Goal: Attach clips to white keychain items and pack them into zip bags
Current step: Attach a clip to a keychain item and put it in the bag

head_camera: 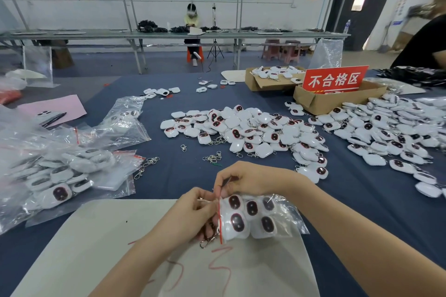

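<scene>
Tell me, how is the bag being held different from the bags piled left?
The held bag is pinched by the left hand and right hand; the piled bags lie untouched on the table. The held bag is alone; the piled bags overlap. Both hold white keychains.

filled bags (pixel 60 176) left, keychain pile (pixel 246 130) ctr, boxes (pixel 337 99) behind
</scene>
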Demonstrator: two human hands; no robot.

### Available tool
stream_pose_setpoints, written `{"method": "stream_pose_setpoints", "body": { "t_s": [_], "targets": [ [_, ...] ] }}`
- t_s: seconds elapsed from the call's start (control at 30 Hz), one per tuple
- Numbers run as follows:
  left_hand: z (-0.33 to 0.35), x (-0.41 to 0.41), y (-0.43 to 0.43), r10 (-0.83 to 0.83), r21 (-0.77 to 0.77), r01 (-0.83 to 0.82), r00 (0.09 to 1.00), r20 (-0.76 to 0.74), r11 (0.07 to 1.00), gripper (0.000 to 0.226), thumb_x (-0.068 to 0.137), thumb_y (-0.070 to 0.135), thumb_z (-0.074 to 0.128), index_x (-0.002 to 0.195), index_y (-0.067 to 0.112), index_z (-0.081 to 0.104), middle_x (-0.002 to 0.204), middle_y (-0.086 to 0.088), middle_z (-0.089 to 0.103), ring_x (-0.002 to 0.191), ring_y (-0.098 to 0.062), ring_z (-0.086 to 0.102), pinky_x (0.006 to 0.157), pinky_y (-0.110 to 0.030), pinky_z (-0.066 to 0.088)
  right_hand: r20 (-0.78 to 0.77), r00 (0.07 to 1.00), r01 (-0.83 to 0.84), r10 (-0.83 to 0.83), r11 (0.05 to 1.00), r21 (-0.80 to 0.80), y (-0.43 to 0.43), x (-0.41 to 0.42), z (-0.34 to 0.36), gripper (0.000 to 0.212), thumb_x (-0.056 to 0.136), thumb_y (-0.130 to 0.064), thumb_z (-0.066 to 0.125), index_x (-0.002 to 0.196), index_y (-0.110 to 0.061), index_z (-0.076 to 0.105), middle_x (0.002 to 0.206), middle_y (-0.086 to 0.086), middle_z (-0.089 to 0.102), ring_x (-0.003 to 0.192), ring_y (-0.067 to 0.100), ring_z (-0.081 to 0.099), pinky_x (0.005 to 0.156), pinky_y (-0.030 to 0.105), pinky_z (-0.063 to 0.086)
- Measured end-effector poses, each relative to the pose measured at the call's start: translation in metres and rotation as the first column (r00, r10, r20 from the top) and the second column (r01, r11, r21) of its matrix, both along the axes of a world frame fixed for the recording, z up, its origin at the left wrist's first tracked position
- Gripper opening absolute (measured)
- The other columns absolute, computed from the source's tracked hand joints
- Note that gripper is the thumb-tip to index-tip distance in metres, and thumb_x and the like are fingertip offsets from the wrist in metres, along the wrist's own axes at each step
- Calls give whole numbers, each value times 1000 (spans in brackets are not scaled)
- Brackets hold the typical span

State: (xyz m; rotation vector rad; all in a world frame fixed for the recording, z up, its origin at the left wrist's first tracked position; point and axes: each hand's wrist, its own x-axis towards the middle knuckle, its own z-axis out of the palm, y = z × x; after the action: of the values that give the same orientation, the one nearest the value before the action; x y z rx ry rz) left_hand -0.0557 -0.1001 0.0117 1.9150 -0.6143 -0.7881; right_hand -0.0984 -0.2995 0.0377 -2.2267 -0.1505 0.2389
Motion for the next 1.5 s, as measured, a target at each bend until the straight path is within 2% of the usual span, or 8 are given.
{"method": "stream_pose_setpoints", "body": {
  "t_s": [0.17,0.3,0.4,0.53,0.67,1.0,1.13,1.5],
  "targets": [
    [-1,0,2,-42,28,39,989,143,999,28,105,16,49,78,12,57,49,6,57,35,-9,46,36,-16,31,30,999,23,-24,1000,21,0,1,0,30,97,-13,58,96,-40,73,96,-23,73,89,-8,65,80,9,47],
    [-10,14,10,99,-76,-97,994,34,992,23,105,14,47,94,16,68,57,1,57,38,-16,45,35,-16,27,153,947,270,-282,958,94,-15,5,-7,32,101,-13,55,98,-42,69,105,-8,73,95,7,65,95,26,52],
    [-18,21,12,232,-243,-234,972,-36,942,22,105,10,49,98,15,69,61,1,58,41,-14,49,36,-17,32,204,853,473,-481,877,90,-26,9,-14,26,102,-18,54,107,-39,67,109,-9,69,99,13,65,90,24,49],
    [-27,33,4,378,-364,-362,925,-31,858,26,104,8,50,95,21,72,65,5,62,46,-10,50,38,-20,37,356,732,665,-580,722,-191,-36,21,-28,34,101,-22,52,134,-29,59,139,4,54,126,29,51,107,36,39],
    [-29,48,-8,398,-380,-340,913,84,860,28,102,8,51,96,26,71,71,10,65,51,-8,55,39,-20,39,345,744,664,-572,581,-471,-33,28,-41,51,102,-37,49,151,-24,40,159,12,29,148,34,22,121,46,17],
    [-33,86,-50,329,-255,-244,867,374,936,23,101,18,52,95,37,63,78,6,67,55,-5,60,56,-23,46,495,640,765,-587,550,-336,-35,31,-57,35,100,-29,54,135,-26,58,137,-2,55,129,26,43,113,40,25],
    [-32,95,-68,343,-222,-270,836,428,937,21,100,22,51,94,39,61,83,6,70,65,-21,65,71,-35,55,510,651,743,-562,610,-277,-37,31,-59,35,97,-20,59,132,-24,61,125,4,59,116,28,51,111,40,31],
    [-42,102,-71,342,-220,-271,842,418,937,22,100,25,50,95,42,63,83,7,71,64,-18,63,71,-36,55,493,633,772,-596,531,-349,-43,31,-60,35,101,-30,54,135,-25,57,135,2,53,123,25,49,112,35,27]
  ]
}}
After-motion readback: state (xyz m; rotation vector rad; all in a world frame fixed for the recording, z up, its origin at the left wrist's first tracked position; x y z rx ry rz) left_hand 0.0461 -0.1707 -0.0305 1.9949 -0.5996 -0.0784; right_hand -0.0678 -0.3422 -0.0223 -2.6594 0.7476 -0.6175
